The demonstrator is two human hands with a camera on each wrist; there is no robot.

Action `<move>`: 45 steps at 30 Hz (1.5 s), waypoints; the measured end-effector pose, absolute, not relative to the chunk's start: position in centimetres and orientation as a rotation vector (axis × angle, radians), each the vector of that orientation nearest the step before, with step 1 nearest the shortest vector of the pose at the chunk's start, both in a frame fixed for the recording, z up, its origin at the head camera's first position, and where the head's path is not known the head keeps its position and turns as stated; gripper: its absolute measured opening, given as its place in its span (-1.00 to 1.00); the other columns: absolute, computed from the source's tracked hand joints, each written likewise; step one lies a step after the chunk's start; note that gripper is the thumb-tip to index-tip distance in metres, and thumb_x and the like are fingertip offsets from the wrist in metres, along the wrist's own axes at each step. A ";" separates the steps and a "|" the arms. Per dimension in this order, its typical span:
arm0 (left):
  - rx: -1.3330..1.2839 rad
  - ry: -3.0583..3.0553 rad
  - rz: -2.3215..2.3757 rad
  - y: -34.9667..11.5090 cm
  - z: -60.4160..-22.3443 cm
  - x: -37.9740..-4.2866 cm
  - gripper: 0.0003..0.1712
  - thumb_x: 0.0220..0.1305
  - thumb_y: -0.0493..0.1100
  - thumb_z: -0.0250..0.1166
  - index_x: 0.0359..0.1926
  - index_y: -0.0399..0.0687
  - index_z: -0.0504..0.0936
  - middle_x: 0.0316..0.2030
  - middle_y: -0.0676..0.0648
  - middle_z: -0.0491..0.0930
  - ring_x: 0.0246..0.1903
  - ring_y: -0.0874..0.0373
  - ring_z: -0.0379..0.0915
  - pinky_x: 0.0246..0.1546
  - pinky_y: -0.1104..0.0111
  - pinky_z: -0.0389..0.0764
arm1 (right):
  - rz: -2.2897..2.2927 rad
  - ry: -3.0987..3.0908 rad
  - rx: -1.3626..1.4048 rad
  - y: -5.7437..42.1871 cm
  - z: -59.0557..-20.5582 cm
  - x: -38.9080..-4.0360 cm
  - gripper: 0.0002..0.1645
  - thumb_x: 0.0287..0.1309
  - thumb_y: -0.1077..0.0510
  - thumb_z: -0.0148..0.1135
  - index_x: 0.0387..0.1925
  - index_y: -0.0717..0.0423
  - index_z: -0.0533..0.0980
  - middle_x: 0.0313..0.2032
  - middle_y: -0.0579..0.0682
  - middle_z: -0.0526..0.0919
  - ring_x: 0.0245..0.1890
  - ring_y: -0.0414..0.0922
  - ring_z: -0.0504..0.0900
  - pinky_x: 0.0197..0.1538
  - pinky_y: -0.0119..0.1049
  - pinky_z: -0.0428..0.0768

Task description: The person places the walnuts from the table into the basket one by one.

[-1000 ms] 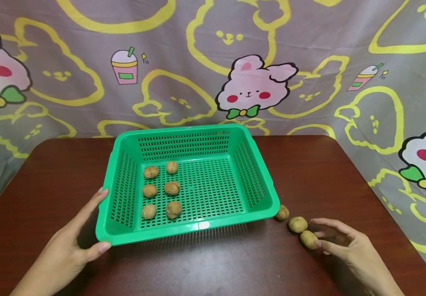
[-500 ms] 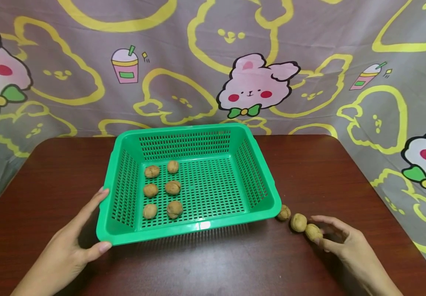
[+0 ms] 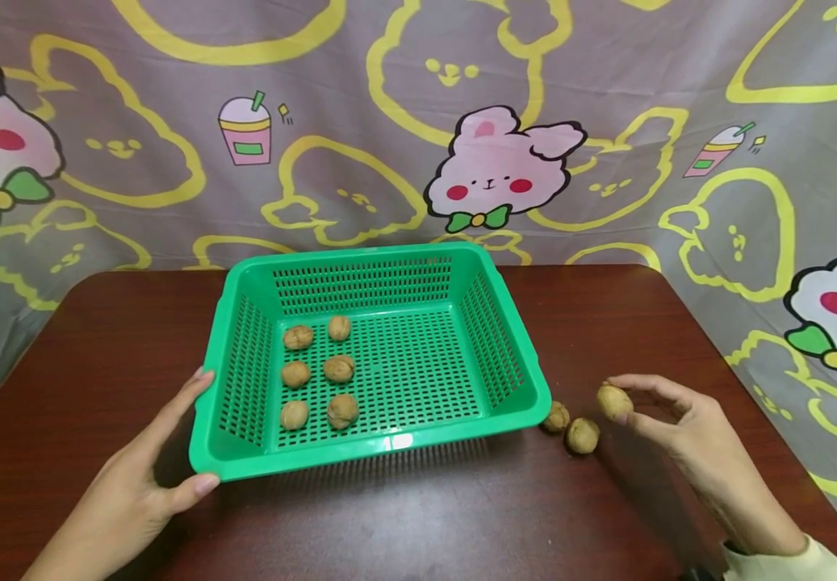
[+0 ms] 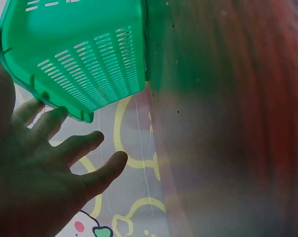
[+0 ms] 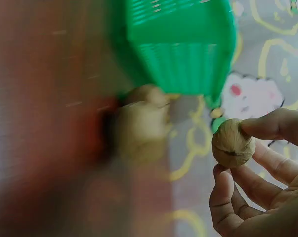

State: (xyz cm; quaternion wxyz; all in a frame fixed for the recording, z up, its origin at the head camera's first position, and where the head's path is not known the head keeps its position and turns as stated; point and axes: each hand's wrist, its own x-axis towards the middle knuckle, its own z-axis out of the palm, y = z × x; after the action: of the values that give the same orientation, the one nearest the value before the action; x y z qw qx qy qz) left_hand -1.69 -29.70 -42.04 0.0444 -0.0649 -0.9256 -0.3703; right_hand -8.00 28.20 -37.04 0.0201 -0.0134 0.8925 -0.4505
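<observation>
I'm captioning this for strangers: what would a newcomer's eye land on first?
Probably the bright green plastic basket mid-table, with six walnuts in two columns toward its left. Next, the right hand, pinching one walnut above the table, near two loose walnuts by the basket's near right corner. Behind hangs a rabbit-print cloth.

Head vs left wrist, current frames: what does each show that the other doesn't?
Only head: the right hand pinching a walnut, two walnuts on the table, six walnuts inside the basket.

Only left wrist: the outer face of the basket's left wall, two fingers extended clear of it.

Both: left hand, green basket, tabletop, patterned cloth.
</observation>
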 end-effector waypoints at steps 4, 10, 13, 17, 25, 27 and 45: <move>-0.204 -2.821 -1.129 -29.7 -42.0 -1.8 0.29 0.13 -0.17 0.60 0.69 0.39 -0.02 0.65 0.33 -0.06 0.37 0.81 -0.17 0.49 -0.05 0.08 | -1.419 2.783 -0.183 26.0 -34.4 -9.6 -0.52 0.37 0.10 0.39 0.28 0.04 0.60 0.08 -0.39 0.73 0.06 -0.46 0.66 -0.04 -0.56 0.58; -0.208 -2.819 -1.126 -29.7 -42.0 -1.8 0.28 0.14 -0.16 0.59 0.69 0.39 -0.02 0.65 0.35 -0.07 0.37 0.81 -0.17 0.55 0.24 -0.02 | -1.437 2.686 -0.335 21.9 -30.6 -11.5 -0.57 0.38 0.02 0.38 0.24 -0.11 0.62 0.14 -0.16 0.74 0.14 -0.23 0.70 0.10 -0.46 0.58; -0.220 -2.813 -1.100 -29.7 -42.1 -1.8 0.29 0.12 -0.16 0.60 0.69 0.37 -0.01 0.65 0.36 -0.06 0.37 0.82 -0.16 0.30 0.76 -0.14 | -1.432 2.595 -0.379 19.7 -29.2 -12.5 -0.59 0.36 -0.04 0.39 0.20 -0.17 0.64 0.17 -0.15 0.72 0.18 -0.16 0.67 0.16 -0.35 0.60; -0.230 -2.802 -1.095 -29.7 -42.0 -1.8 0.29 0.12 -0.16 0.61 0.69 0.36 0.00 0.64 0.39 -0.05 0.36 0.83 -0.15 0.23 0.81 -0.16 | -1.456 2.428 -0.497 17.3 -28.4 -14.3 -0.63 0.35 0.05 0.39 0.16 -0.11 0.67 0.16 -0.08 0.71 0.20 -0.05 0.62 0.18 -0.14 0.64; -0.220 -2.807 -1.106 -29.7 -42.0 -1.8 0.28 0.14 -0.16 0.60 0.69 0.37 -0.01 0.63 0.42 -0.06 0.36 0.83 -0.14 0.41 0.61 -0.03 | -1.427 2.141 -0.695 12.5 -28.0 -18.8 -0.63 0.31 0.25 0.32 0.13 0.01 0.66 0.08 0.05 0.74 0.15 0.07 0.62 0.21 0.01 0.59; -0.236 -2.797 -1.097 -29.7 -42.0 -1.8 0.28 0.12 -0.17 0.61 0.69 0.34 0.00 0.63 0.42 -0.05 0.36 0.83 -0.13 0.24 0.81 -0.10 | -1.434 2.068 -0.728 11.4 -28.1 -19.8 -0.63 0.31 0.28 0.31 0.13 0.08 0.65 0.06 0.07 0.74 0.10 0.08 0.64 0.23 -0.01 0.59; -0.203 -2.822 -1.115 -29.8 -42.0 -1.9 0.29 0.12 -0.14 0.61 0.69 0.40 -0.01 0.65 0.31 -0.03 0.36 0.79 -0.13 0.28 -0.32 0.22 | -1.210 1.839 -0.799 5.0 -33.2 -24.3 -0.69 0.28 0.38 0.33 0.04 0.21 0.64 -0.06 0.02 0.73 -0.10 0.01 0.70 0.22 0.05 0.63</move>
State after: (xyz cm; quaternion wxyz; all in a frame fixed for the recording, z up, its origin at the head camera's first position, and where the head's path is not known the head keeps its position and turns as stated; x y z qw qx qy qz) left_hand -1.87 -29.79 -41.99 0.0504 -0.0666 -0.9267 -0.3664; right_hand -24.30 4.95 -33.16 0.3894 -0.3144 0.7232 -0.4759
